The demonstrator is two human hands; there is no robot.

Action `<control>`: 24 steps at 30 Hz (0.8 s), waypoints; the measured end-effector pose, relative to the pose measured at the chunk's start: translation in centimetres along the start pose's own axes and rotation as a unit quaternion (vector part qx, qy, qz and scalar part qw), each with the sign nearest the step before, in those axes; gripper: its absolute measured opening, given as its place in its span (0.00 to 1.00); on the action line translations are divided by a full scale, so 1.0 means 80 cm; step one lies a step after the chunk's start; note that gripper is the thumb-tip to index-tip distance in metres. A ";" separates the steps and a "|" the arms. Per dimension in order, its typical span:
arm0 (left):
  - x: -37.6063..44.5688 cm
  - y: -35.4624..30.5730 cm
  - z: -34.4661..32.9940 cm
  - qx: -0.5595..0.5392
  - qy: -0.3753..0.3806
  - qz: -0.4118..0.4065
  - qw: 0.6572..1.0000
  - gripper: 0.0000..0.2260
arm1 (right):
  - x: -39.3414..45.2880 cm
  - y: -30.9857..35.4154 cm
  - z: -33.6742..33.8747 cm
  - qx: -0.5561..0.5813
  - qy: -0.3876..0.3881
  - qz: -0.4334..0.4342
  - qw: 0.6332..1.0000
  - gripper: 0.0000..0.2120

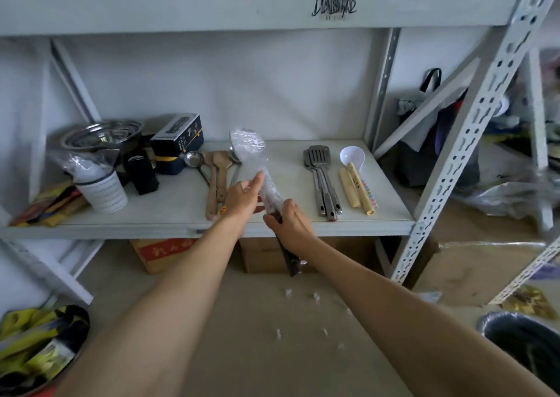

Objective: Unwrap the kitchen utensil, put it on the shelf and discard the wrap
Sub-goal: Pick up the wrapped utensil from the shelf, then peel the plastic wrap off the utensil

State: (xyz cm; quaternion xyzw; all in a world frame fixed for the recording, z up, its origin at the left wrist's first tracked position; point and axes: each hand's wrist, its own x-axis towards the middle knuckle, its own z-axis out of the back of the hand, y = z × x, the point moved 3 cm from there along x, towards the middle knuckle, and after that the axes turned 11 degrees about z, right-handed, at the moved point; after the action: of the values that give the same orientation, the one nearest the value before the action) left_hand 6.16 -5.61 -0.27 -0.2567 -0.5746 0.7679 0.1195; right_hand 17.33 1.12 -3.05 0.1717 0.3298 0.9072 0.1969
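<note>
A long kitchen utensil point(249, 149) covered in clear bubble wrap is held tilted above the front of the grey shelf board point(169, 205). Its wrapped head points up and away, and its dark handle point(290, 261) sticks out below the shelf edge. My right hand point(291, 225) grips the handle end. My left hand point(244, 198) pinches the wrap point(266, 184) around the neck, thumb up along it.
On the shelf lie wooden spatulas point(215, 181), a small ladle point(194, 158), steel turners point(322, 181), a white scoop point(351, 155), a dark box point(178, 137), steel bowls point(101, 134) and a wrapped white cup point(101, 189). A black bin point(524, 342) stands bottom right. Cardboard boxes point(159, 252) sit under the shelf.
</note>
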 end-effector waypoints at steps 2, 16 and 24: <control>-0.021 -0.006 0.006 -0.027 -0.027 -0.011 0.999 0.19 | -0.018 0.011 0.003 0.003 -0.009 0.016 1.000 0.15; -0.095 -0.038 0.038 -0.079 -0.152 -0.059 0.984 0.06 | -0.073 0.081 0.041 0.005 -0.080 0.033 0.996 0.13; -0.104 -0.028 0.051 -0.240 -0.092 0.025 0.966 0.07 | -0.075 0.090 0.038 0.028 -0.048 0.005 0.998 0.29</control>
State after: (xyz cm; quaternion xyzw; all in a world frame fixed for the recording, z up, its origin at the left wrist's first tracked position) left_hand 10.74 -12.30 4.81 -0.2208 -0.7437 0.6307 -0.0182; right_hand 22.08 -5.13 2.87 0.2223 0.3443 0.8892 0.2034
